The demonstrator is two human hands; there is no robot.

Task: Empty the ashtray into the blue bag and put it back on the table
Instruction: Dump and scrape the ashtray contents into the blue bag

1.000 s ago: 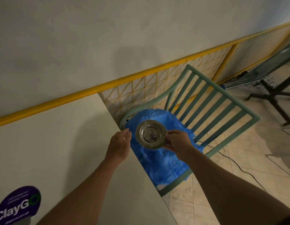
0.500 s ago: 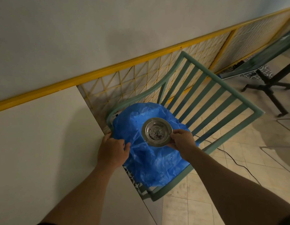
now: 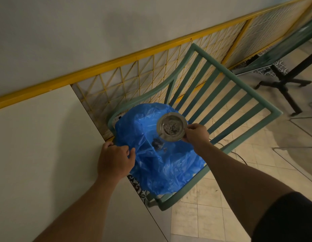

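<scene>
A round metal ashtray (image 3: 171, 126) with grey ash in its bowl hangs over the blue bag (image 3: 160, 163), pinched at its right rim by my right hand (image 3: 197, 135). The ashtray looks level or only slightly tilted. The blue plastic bag lies spread on the seat of a green slatted chair (image 3: 221, 95), and a dark clump of ash shows inside it below the ashtray. My left hand (image 3: 115, 159) grips the bag's left edge beside the white table (image 3: 47, 154).
The white table fills the left side, its edge running diagonally past my left hand. A yellow railing with mesh (image 3: 134, 74) runs behind the chair. A dark-legged table (image 3: 284, 81) stands at the far right on a tiled floor, with a thin cable by the chair.
My right hand carried the ashtray off the table's edge and out over the blue bag. My left hand dropped from beside the ashtray and took hold of the bag's edge.
</scene>
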